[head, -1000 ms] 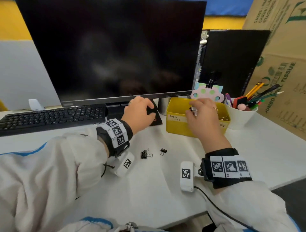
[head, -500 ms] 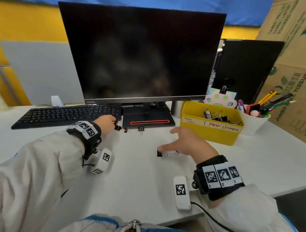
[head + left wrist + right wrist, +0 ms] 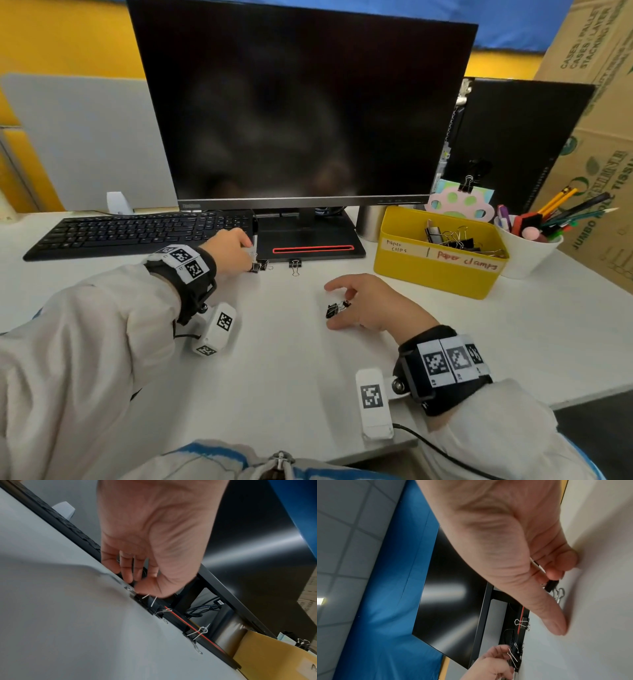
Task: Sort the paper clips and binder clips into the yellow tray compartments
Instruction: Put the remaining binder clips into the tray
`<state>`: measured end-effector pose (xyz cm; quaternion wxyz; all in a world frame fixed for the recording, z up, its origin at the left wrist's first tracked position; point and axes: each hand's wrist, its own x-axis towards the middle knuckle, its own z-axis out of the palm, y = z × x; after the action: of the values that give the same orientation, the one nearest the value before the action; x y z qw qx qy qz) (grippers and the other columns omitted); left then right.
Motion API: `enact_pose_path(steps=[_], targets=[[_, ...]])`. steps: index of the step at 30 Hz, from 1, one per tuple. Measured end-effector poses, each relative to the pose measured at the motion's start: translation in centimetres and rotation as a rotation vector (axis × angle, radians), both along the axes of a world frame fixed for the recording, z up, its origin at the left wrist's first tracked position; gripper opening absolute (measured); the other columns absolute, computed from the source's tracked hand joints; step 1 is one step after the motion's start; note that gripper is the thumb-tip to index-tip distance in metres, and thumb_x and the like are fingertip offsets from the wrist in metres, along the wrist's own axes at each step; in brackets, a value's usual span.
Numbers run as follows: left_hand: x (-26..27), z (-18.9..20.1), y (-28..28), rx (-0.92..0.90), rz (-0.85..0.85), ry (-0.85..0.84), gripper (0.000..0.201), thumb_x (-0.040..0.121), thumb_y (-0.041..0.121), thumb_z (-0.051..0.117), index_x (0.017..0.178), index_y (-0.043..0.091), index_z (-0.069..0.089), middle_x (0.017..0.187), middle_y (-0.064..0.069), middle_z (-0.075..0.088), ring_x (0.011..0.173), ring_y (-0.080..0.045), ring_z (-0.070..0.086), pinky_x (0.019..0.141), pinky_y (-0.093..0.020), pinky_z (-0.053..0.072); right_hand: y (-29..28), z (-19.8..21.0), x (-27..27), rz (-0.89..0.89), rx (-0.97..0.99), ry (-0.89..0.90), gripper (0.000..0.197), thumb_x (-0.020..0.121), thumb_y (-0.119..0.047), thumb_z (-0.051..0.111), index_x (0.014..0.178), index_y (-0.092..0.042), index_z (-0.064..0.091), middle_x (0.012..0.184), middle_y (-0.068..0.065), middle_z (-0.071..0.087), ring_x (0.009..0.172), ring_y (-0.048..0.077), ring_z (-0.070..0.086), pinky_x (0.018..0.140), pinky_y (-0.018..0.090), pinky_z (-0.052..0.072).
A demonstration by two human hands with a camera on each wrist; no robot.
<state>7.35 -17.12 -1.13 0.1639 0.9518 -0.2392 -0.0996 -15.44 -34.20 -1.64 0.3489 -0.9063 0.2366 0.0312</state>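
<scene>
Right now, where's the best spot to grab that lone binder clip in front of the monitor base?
Pinch the binder clip by its black body, from above on the near side. The body sits against the monitor base, so the far side looks blocked; one wire handle lies flat on the desk toward you, probably harder to catch.

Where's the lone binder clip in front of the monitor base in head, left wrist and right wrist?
Head: lone binder clip centre, at the front edge of the monitor base, between both hands.
Left wrist: lower right of centre, beyond the left hand.
Right wrist: right of centre, below the right hand.
Shared landmark: the red stripe on the base.
</scene>
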Motion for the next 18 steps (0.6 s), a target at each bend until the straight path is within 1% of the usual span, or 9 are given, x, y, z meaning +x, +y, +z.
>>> enact_pose_path(steps=[2, 3, 5, 8, 9, 11, 13, 14, 18], targets=[[-0.4, 0.2, 0.1, 0.039, -0.035, 0.112, 0.065, 0.074, 0.021, 0.075, 0.134, 0.025, 0.05, 0.128, -0.003, 0.053, 0.102, -0.025, 0.061, 0.077, -0.036, 0.059, 0.6, -0.2, 0.2, 0.048, -0.013, -0.012, 0.043, 0.075, -0.027, 0.085, 0.114, -0.036, 0.071, 0.105, -0.008, 0.057, 0.086, 0.009, 0.056, 0.072, 0.023, 0.045], [-0.6, 0.3, 0.0, 0.049, -0.05, 0.137, 0.066, 0.073, 0.023, 0.078, 0.133, 0.023, 0.052, 0.125, -0.003, 0.055, 0.101, -0.025, 0.061, 0.074, -0.036, 0.061, 0.9, -0.3, 0.4, 0.07, -0.013, -0.029, 0.033, 0.076, -0.025, 0.084, 0.107, -0.032, 0.075, 0.103, -0.007, 0.06, 0.086, 0.009, 0.058, 0.073, 0.023, 0.047], [-1.1, 0.4, -0.2, 0.032, -0.062, 0.146, 0.059, 0.074, 0.031, 0.083, 0.126, 0.017, 0.058, 0.115, -0.002, 0.058, 0.095, -0.022, 0.061, 0.064, -0.031, 0.06, 1.6, -0.6, 0.9, 0.101, -0.014, -0.066, 0.018, 0.079, -0.02, 0.081, 0.096, -0.026, 0.078, 0.099, -0.006, 0.065, 0.087, 0.013, 0.061, 0.077, 0.025, 0.053], [-1.7, 0.4, -0.5, 0.056, -0.072, 0.134, 0.05, 0.076, 0.043, 0.083, 0.111, 0.014, 0.062, 0.1, -0.002, 0.062, 0.076, -0.018, 0.065, 0.054, -0.024, 0.055, 2.4, -0.8, 1.5, 0.133, -0.061, -0.056, 0.013, 0.082, -0.015, 0.075, 0.092, -0.024, 0.075, 0.096, -0.008, 0.063, 0.082, 0.01, 0.06, 0.072, 0.023, 0.053], [-1.9, 0.3, -0.6, 0.06, -0.073, 0.136, 0.048, 0.077, 0.043, 0.082, 0.109, 0.012, 0.064, 0.098, -0.004, 0.064, 0.074, -0.019, 0.067, 0.055, -0.025, 0.056, 2.4, -0.8, 1.7, 0.128, -0.057, -0.043, 0.014, 0.083, -0.014, 0.074, 0.092, -0.024, 0.075, 0.095, -0.007, 0.064, 0.08, 0.01, 0.061, 0.069, 0.023, 0.053], [-2.3, 0.3, -0.9, 0.067, -0.07, 0.149, 0.043, 0.08, 0.041, 0.08, 0.105, 0.008, 0.068, 0.1, -0.009, 0.07, 0.084, -0.025, 0.072, 0.068, -0.032, 0.062, 2.2, -0.7, 1.8, 0.077, 0.032, -0.052, 0.015, 0.082, -0.009, 0.074, 0.092, -0.021, 0.074, 0.091, -0.002, 0.067, 0.071, 0.013, 0.064, 0.064, 0.024, 0.055], [-2.8, 0.4, -1.1, 0.098, -0.078, 0.129, 0.04, 0.082, 0.04, 0.077, 0.1, 0.005, 0.073, 0.099, -0.012, 0.074, 0.091, -0.027, 0.073, 0.078, -0.038, 0.062, 2.0, -0.7, 1.6, 0.001, 0.342, -0.151, 0.015, 0.081, -0.001, 0.073, 0.091, -0.012, 0.072, 0.084, 0.008, 0.068, 0.06, 0.019, 0.064, 0.062, 0.029, 0.058], [-3.0, 0.4, -1.2, 0.113, -0.078, 0.125, 0.038, 0.081, 0.04, 0.076, 0.096, 0.005, 0.075, 0.096, -0.012, 0.075, 0.088, -0.027, 0.074, 0.079, -0.038, 0.062, 1.9, -0.7, 1.5, -0.032, 0.553, -0.224, 0.015, 0.081, 0.003, 0.071, 0.091, -0.007, 0.071, 0.082, 0.014, 0.067, 0.06, 0.021, 0.062, 0.062, 0.03, 0.058], [-3.8, 0.5, -1.5, 0.133, -0.073, 0.16, 0.02, 0.082, 0.025, 0.068, 0.072, 0.008, 0.067, 0.07, -0.007, 0.068, 0.056, -0.023, 0.067, 0.061, -0.029, 0.059, 1.1, -0.2, 1.3, -0.212, 1.347, -0.486, 0.017, 0.087, 0.01, 0.058, 0.094, -0.005, 0.063, 0.082, 0.013, 0.054, 0.065, 0.021, 0.055, 0.055, 0.025, 0.055]])
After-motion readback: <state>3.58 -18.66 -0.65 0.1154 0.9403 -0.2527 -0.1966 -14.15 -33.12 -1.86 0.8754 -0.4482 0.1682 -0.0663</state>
